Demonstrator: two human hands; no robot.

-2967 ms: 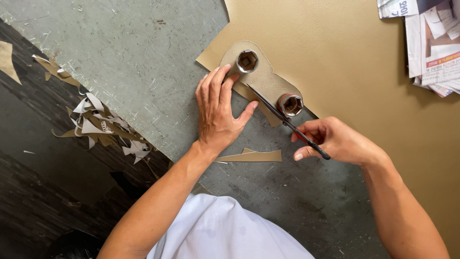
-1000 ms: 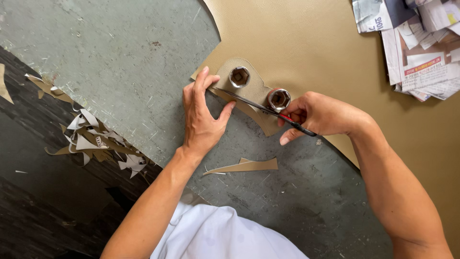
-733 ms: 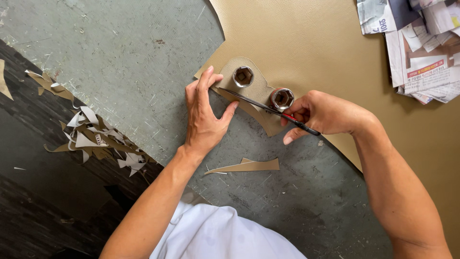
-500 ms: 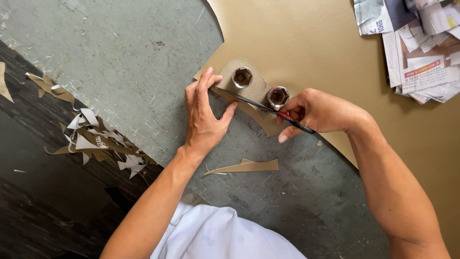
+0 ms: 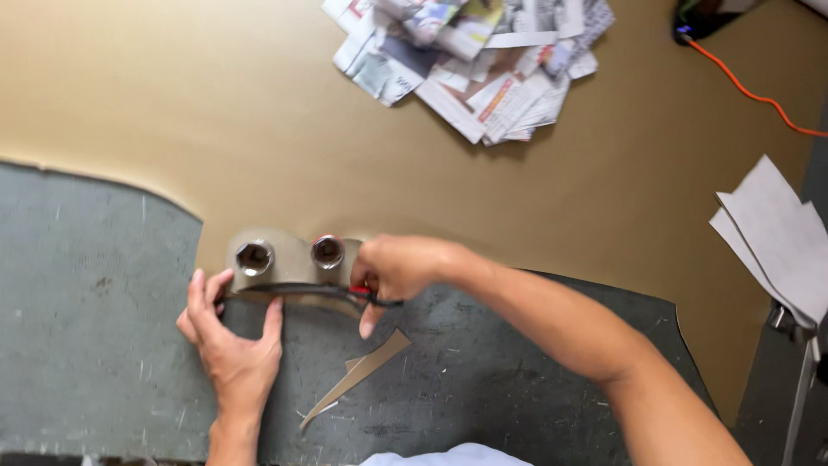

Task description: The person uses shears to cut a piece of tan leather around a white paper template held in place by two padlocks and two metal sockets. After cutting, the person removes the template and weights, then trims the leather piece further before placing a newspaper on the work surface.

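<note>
the right hand (image 5: 392, 269) is closed around a thin black tool (image 5: 332, 293), its tip along the lower edge of the tan template (image 5: 286, 261) on the grey mat (image 5: 95, 319). the left hand (image 5: 231, 345) lies flat with fingers spread, pressing the template's left end. compared with half a second ago, the view now looks further up the table, with the newspapers (image 5: 474, 52) at top

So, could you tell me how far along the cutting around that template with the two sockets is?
Partly done. A trimmed sliver of tan sheet already lies on the grey mat. In hand: the left hand pins the template, weighted by two sockets, while the right hand works a dark cutting tool along its lower edge. Left: the upper edge remains joined to the tan sheet.
</note>
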